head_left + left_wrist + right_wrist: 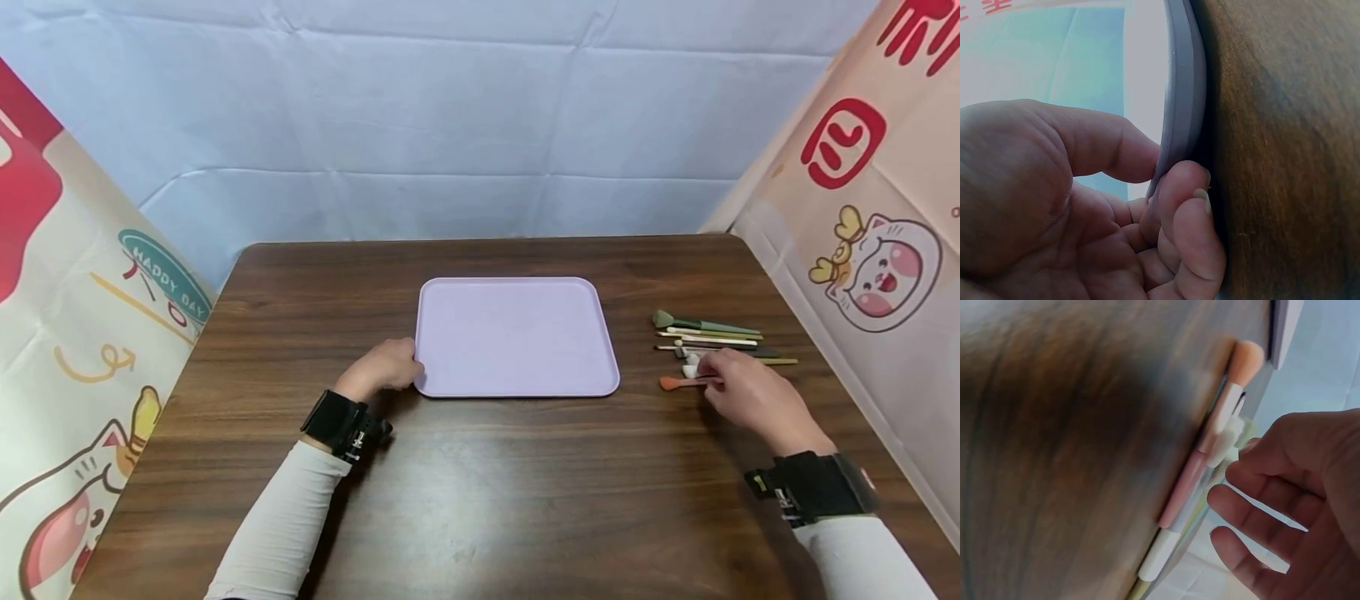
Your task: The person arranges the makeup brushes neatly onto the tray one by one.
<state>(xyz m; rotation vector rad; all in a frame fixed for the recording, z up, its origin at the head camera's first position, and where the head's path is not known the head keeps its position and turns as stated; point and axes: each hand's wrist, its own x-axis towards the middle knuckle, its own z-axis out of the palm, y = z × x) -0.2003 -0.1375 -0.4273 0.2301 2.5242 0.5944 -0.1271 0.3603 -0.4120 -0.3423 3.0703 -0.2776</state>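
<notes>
A lilac tray lies flat in the middle of the dark wooden table. My left hand pinches the tray's near left corner; in the left wrist view its thumb and fingers close on the rim. To the right of the tray lies a row of several makeup brushes. Nearest me is a pink-handled brush with an orange tip. My right hand hovers over that brush's handle end. In the right wrist view its fingers are loosely spread just beside the brush, holding nothing.
Printed cartoon cloth panels stand along the left and right sides of the table, with a pale blue sheet behind. Bare wood stretches between the tray and the table's near edge.
</notes>
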